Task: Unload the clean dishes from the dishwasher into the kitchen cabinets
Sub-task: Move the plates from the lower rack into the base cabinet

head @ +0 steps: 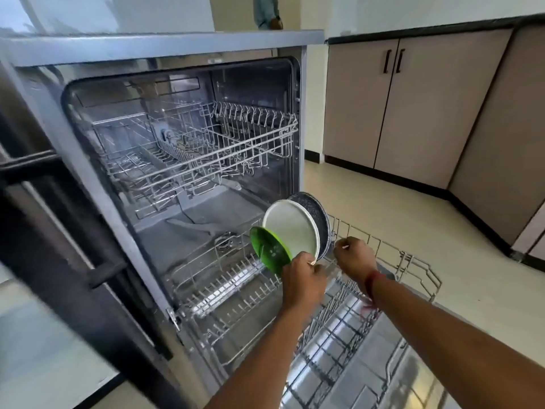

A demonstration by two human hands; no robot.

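The dishwasher (165, 48) stands open with its lower rack (413, 261) pulled out over the door. Three plates stand on edge together above the rack: a green plate (269, 250) in front, a white plate (292, 228) behind it, and a dark speckled plate (317, 214) at the back. My left hand (303, 276) grips the lower edges of the green and white plates. My right hand (355, 256) holds the dark plate's lower rim with curled fingers. The upper rack (206, 149) holds no dishes that I can see.
Beige base cabinets (413, 107) with dark handles run along the far wall and the right side, under a black counter. The tiled floor (383, 208) lies between them and the dishwasher. A person (267, 11) stands beyond the countertop. A dark frame (59, 216) is at the left.
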